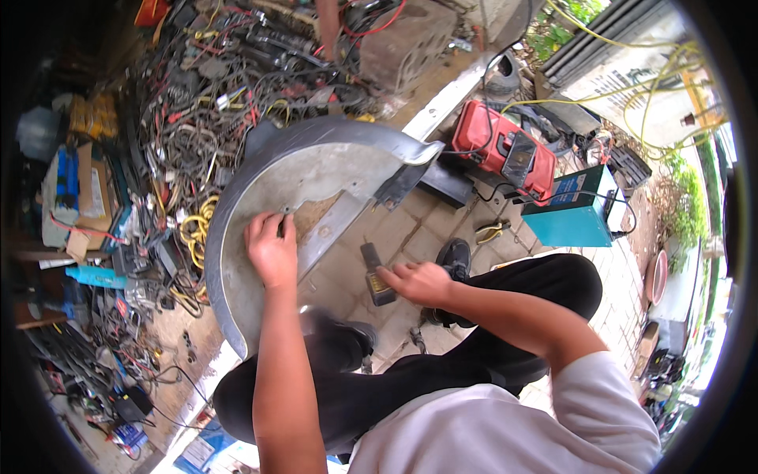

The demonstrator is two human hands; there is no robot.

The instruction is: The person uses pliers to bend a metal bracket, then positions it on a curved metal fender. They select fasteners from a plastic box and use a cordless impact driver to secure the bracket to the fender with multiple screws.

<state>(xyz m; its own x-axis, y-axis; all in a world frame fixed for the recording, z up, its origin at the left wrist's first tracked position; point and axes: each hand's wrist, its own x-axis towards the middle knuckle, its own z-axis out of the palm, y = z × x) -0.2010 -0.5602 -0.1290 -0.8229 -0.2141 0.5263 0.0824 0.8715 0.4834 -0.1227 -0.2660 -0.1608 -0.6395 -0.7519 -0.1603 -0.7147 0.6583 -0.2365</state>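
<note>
- My left hand [271, 251] lies on the curved grey metal fender [316, 170], fingertips pressed against its inner face near a small dark fastener; the fingers are bent, closed on nothing I can make out.
- The fender rests on the paved floor [410, 237], beside the pile of tangled wires [213, 87].
- My right hand [422, 283] reaches for the small dark tool [377, 278] with a yellow label, fingers loose, touching its end.
- A red machine [505, 154] and a teal box [572, 209] sit well beyond.

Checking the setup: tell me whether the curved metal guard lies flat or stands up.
Flat: the metal guard lies broad face up on the paving, left hand pressing on it.
</note>
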